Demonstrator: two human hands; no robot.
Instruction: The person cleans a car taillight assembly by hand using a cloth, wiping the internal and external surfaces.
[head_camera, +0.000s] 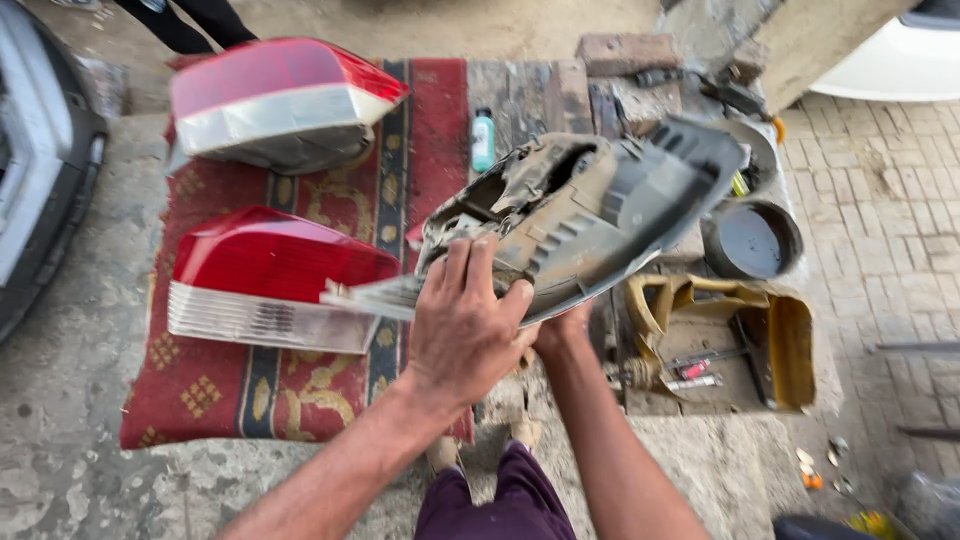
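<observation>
Your left hand (465, 325) grips the dusty grey plastic headlight housing (590, 215); your right hand (565, 330) grips it from underneath.

Taking the red patterned rug (300, 390) as landmark: two red-and-clear tail lamps (270, 275) fill its left and middle, one behind the other, with only a narrow strip of rug between them. A small green bottle (483, 140) stands just off its far right edge. The dusty grey headlamp housing (590, 215), held up by both hands, overhangs its right edge and blocks that side. Right of the rug, a cut-open yellow can (790, 350) holding tools and a round black lid (752, 240) crowd the ground. The rug's near left corner lies bare.
</observation>
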